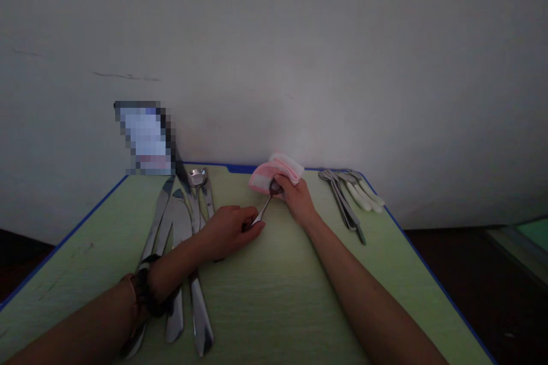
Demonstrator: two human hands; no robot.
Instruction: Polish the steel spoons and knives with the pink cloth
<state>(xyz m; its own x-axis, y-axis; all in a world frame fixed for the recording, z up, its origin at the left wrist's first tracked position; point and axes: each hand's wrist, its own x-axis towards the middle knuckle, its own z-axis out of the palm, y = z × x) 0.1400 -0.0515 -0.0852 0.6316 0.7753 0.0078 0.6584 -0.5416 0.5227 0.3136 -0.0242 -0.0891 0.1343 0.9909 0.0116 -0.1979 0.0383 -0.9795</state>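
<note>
My left hand rests on the green table, fingers closed on the handle of a small metal spoon. The spoon's bowl points away from me into a pink and white cloth. My right hand is closed on that cloth and presses it against the spoon's bowl. A dark band sits on my left wrist.
Several long metal utensils, among them a ladle, lie on the left, partly under my left forearm. A bunch of spoons, some white-handled, lies at the far right. A blurred object leans on the wall. The table has blue edges.
</note>
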